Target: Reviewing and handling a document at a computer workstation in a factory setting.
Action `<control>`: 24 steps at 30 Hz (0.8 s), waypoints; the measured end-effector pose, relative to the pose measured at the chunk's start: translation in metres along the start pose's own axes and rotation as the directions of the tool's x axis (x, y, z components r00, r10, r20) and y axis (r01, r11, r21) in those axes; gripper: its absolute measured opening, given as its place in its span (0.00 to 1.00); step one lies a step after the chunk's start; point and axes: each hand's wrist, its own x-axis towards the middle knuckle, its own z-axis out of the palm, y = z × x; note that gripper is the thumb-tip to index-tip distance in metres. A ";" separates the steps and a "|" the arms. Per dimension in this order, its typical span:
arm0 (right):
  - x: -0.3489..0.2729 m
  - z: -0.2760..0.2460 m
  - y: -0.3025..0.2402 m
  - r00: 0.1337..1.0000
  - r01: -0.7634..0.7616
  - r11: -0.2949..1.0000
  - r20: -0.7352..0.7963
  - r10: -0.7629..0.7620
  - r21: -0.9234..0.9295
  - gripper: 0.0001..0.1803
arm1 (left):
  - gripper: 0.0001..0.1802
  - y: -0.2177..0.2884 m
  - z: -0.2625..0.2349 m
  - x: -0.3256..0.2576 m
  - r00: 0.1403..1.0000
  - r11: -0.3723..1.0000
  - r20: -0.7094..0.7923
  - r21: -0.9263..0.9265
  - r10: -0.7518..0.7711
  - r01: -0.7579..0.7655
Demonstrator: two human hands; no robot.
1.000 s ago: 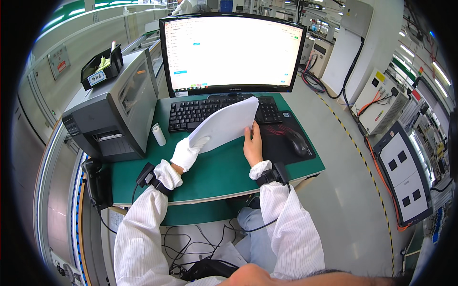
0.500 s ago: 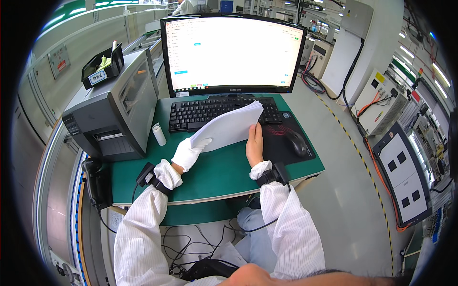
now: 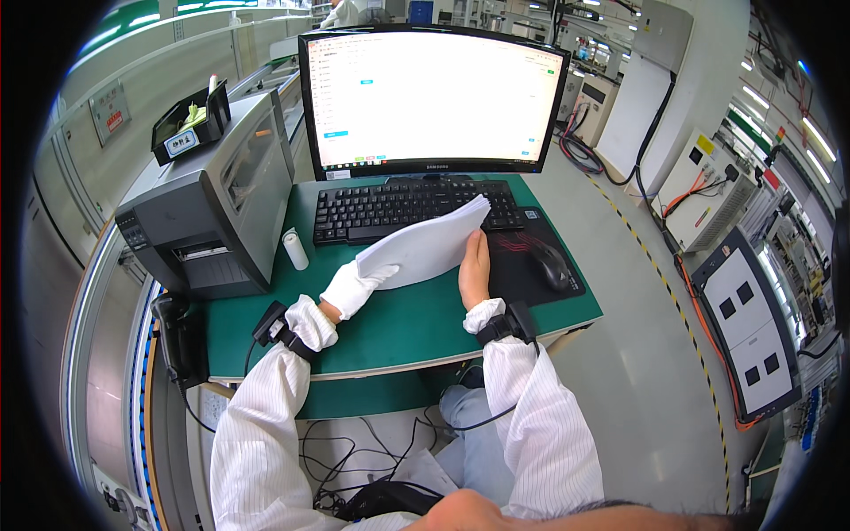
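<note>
Between my two hands a stack of white paper sheets (image 3: 429, 243) is held tilted above the green desk (image 3: 390, 332), in front of the black keyboard (image 3: 381, 211). My left hand (image 3: 352, 288), in a white glove, grips the stack at its lower left, with its thumb on the near face. My bare right hand (image 3: 475, 268) is closed on the right edge of the stack, its fingers partly hidden behind the paper. The sheets bow slightly and fan a little at the top right corner. Both wrists carry black strapped devices with cables.
A lit monitor (image 3: 434, 102) stands behind the keyboard. To the left are a grey label printer (image 3: 199, 230) with a black bin (image 3: 190, 124) on top, a white roll (image 3: 295, 250) and a black handheld scanner (image 3: 177, 341). A mouse (image 3: 551, 265) lies on a black pad at right.
The paper stack has dipped slightly and its near face has tilted a little. My hands keep their hold, with the left shifted slightly to the right.
</note>
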 end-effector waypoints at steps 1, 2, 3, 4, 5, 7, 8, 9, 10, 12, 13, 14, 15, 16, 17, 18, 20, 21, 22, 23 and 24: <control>-0.001 0.000 -0.002 1.000 0.022 1.000 -0.006 -0.021 0.004 0.30 | 0.25 0.001 0.001 0.000 1.000 1.000 -0.010 -0.005 -0.008 0.008; -0.001 0.000 -0.004 0.999 0.033 0.999 -0.011 -0.033 0.000 0.30 | 0.23 0.003 0.000 0.000 0.999 0.999 -0.011 0.003 -0.037 0.037; -0.002 0.000 -0.005 0.999 0.046 0.999 -0.015 -0.046 -0.001 0.30 | 0.23 0.004 0.000 0.000 0.999 0.999 -0.025 0.003 -0.035 0.035; -0.002 0.001 -0.006 0.998 0.058 0.998 -0.018 -0.058 -0.002 0.30 | 0.23 0.005 -0.001 0.000 0.999 0.999 -0.039 0.004 -0.032 0.032; -0.002 0.001 -0.007 0.998 0.055 0.997 -0.023 -0.057 -0.058 0.30 | 0.25 0.002 -0.002 0.000 0.998 1.000 -0.065 -0.003 0.000 0.000; -0.002 -0.002 -0.003 0.998 0.041 0.986 -0.038 -0.048 -0.162 0.29 | 0.27 0.000 0.000 0.000 0.998 1.000 -0.063 0.002 0.007 -0.007; -0.002 -0.002 -0.001 0.998 0.029 0.978 -0.047 -0.040 -0.207 0.29 | 0.27 0.000 0.000 0.000 0.999 1.000 -0.038 0.015 -0.019 0.019; -0.002 -0.003 0.001 0.998 0.011 0.970 -0.059 -0.026 -0.243 0.29 | 0.27 0.000 0.001 0.000 0.999 0.999 -0.011 0.028 -0.043 0.044; -0.001 -0.003 0.003 0.998 -0.001 0.969 -0.066 -0.016 -0.247 0.29 | 0.27 0.001 0.002 0.001 0.999 0.999 -0.007 0.032 -0.037 0.037; -0.002 -0.003 0.005 0.998 -0.022 0.975 -0.070 0.006 -0.222 0.30 | 0.27 0.001 0.001 0.000 1.000 0.999 -0.004 0.040 -0.031 0.031; -0.002 -0.001 0.004 0.998 -0.026 0.984 -0.064 0.015 -0.178 0.29 | 0.27 0.001 0.000 0.000 1.000 0.999 -0.004 0.045 -0.031 0.031; -0.002 0.001 0.003 0.998 -0.030 0.991 -0.059 0.023 -0.133 0.29 | 0.27 0.000 -0.002 0.000 0.999 0.998 -0.006 0.046 -0.037 0.037; -0.002 0.002 0.004 0.998 -0.030 0.997 -0.051 0.027 -0.077 0.29 | 0.27 -0.001 -0.002 0.000 0.999 0.998 -0.012 0.052 -0.035 0.036; -0.001 0.002 0.005 0.999 -0.023 0.998 -0.046 0.021 -0.051 0.29 | 0.27 -0.002 -0.001 0.001 0.999 0.998 -0.018 0.057 -0.034 0.035; -0.001 0.002 0.006 0.999 -0.016 1.000 -0.041 0.015 -0.025 0.28 | 0.27 -0.002 -0.001 0.001 0.999 0.997 -0.031 0.068 -0.027 0.029; -0.001 0.001 0.007 0.999 -0.001 1.000 -0.040 0.000 -0.030 0.28 | 0.27 -0.003 0.000 0.002 0.999 0.996 -0.044 0.078 -0.027 0.030; 0.001 -0.001 0.009 0.999 0.005 0.999 -0.033 -0.006 -0.048 0.28 | 0.26 -0.004 0.001 0.004 0.997 0.995 -0.073 0.097 -0.031 0.038; 0.001 -0.001 0.008 1.000 -0.005 0.998 -0.025 0.003 -0.057 0.27 | 0.26 -0.007 -0.001 0.005 0.996 0.994 -0.091 0.101 -0.021 0.030; 0.002 0.000 0.007 1.000 -0.014 0.998 -0.017 0.013 -0.066 0.27 | 0.26 -0.009 -0.002 0.005 0.994 0.994 -0.109 0.104 -0.011 0.022; 0.001 0.000 0.006 1.000 -0.026 0.999 0.007 0.027 -0.035 0.27 | 0.26 -0.014 -0.002 0.007 0.992 0.995 -0.127 0.101 0.016 -0.003; -0.001 0.000 -0.002 0.999 -0.040 0.999 0.032 0.041 -0.005 0.27 | 0.26 -0.014 -0.003 0.006 0.990 0.995 -0.137 0.100 0.026 -0.012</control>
